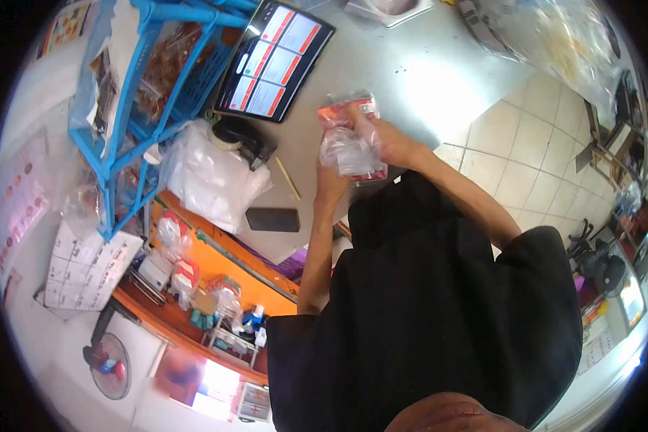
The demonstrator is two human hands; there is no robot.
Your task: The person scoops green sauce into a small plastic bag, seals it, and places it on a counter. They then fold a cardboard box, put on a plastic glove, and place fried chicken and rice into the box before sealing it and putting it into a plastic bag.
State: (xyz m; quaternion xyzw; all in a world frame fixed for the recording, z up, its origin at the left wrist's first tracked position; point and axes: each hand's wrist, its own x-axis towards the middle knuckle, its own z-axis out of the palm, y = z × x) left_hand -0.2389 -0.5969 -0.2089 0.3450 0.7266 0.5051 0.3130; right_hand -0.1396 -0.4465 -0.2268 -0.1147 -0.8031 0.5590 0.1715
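A red-printed plastic packet (336, 114) with crinkled clear plastic (349, 155) over it is held between my two hands, above the near edge of the metal table. My left hand (330, 181) grips its lower left side, the fingers mostly hidden behind the plastic. My right hand (385, 140) closes on the right side, with fingers reaching over the top of the red packet. What the packet contains cannot be made out. A tablet (275, 61) with a lit screen of orange-and-white panels stands to the upper left of my hands.
Left on the metal table (353, 57) are a black tape dispenser (245, 140), white plastic bags (212, 176), a dark phone (273, 219) and a thin stick (288, 178). A blue rack (115, 158) rises beyond them. A metal tray (390, 10) and a large clear bag (554, 36) are at the far side.
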